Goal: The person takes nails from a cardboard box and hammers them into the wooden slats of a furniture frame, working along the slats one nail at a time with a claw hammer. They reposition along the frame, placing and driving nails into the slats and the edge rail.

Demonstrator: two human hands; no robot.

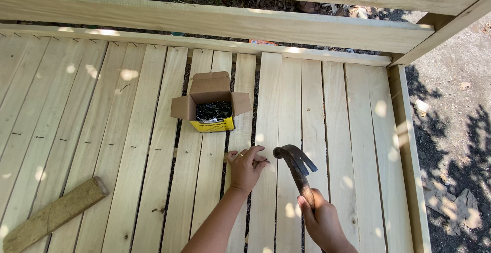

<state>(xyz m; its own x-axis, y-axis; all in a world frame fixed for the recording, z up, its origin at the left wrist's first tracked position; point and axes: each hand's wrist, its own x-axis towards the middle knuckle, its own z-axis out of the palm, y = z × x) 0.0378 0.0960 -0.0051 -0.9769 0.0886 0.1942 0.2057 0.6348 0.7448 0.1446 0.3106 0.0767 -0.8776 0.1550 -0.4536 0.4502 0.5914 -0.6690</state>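
My right hand (322,222) grips the handle of a dark claw hammer (295,162), whose head hangs just above a pale wooden slat (266,104). My left hand (246,167) rests on that slat beside the hammer head, fingertips pinched together as if on a small nail, which is too small to make out. An open cardboard box of dark nails (212,110) sits on the slats a little beyond my left hand.
Slats lie side by side on a wooden frame with a rail (204,20) along the far edge. A loose short wood block (53,214) lies at the lower left. Bare ground with leaf shadows (455,130) is to the right.
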